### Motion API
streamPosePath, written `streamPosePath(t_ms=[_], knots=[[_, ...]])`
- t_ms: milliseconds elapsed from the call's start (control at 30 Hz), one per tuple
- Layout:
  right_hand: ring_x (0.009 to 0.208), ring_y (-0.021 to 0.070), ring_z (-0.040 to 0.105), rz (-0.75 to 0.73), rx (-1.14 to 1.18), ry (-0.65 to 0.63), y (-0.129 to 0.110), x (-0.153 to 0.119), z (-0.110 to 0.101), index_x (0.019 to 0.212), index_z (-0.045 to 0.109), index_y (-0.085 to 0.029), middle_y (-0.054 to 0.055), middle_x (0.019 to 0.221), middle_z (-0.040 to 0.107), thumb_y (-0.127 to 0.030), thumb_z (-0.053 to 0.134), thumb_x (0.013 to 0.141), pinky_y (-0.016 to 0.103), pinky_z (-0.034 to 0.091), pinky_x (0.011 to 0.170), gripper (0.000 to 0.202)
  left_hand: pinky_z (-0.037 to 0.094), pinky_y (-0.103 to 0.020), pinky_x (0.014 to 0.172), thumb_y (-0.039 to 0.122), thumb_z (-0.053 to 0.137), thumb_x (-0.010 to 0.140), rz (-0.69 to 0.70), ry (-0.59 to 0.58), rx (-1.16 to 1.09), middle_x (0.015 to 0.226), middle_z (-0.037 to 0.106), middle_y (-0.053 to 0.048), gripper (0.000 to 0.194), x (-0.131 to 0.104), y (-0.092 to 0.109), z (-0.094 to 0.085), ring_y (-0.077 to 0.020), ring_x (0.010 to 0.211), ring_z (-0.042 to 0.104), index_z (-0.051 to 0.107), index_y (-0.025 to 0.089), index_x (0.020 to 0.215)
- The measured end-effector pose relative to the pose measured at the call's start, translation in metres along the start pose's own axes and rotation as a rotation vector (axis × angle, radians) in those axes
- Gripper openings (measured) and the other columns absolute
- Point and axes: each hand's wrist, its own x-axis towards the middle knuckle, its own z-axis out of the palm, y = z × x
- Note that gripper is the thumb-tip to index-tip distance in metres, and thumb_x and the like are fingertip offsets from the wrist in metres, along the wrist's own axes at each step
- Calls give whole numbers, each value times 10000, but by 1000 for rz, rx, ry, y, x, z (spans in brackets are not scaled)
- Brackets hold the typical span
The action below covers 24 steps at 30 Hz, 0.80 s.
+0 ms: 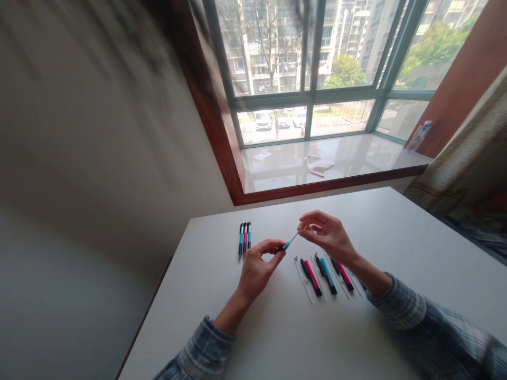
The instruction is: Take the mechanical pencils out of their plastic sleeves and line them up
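Observation:
My left hand (257,264) pinches a blue and black pen barrel (283,247) between thumb and fingertips. My right hand (327,232) grips the upper end of a thin pen refill (293,237), whose lower end meets the blue end of the barrel; how deep it sits inside I cannot tell. On the table below my right hand lie a pink pen barrel (311,277), a blue pen barrel (328,277) and another pink pen barrel (344,275), each with black parts beside it. Thin refills (304,282) lie between them.
Three whole pens (244,237) lie side by side beyond my left hand on the white table (253,343). Behind the table is a window sill (277,174) with crumpled paper (319,166) and a clear bottle (420,136). A curtain (455,137) hangs at right.

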Motion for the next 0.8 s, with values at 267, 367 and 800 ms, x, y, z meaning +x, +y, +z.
streamPosePath(t_ms=[267,367,800], knots=[[839,200,668,-13,-57,-66,1,-4,7,1052,697,-213,63,943,728,-369,758,855,357,543,768,259,578,-360,903,298,747,843,9,-4,-18,999,796,-64,193,-1,4,1,-228,920,729,797,201,1003],[839,194,664,-13,-55,-79,0,-4,6,1074,690,-220,51,922,723,-353,765,849,346,536,762,271,586,-362,904,306,758,836,1,-6,-45,1020,795,-77,221,-1,4,2,-233,933,733,795,191,1020],[991,217,675,-6,-112,-175,0,-13,22,1251,629,-262,51,1023,724,-287,759,838,368,513,847,434,580,-417,945,357,778,834,-47,-17,-157,1002,789,-80,596,-1,12,5,-236,955,740,605,187,1378]])
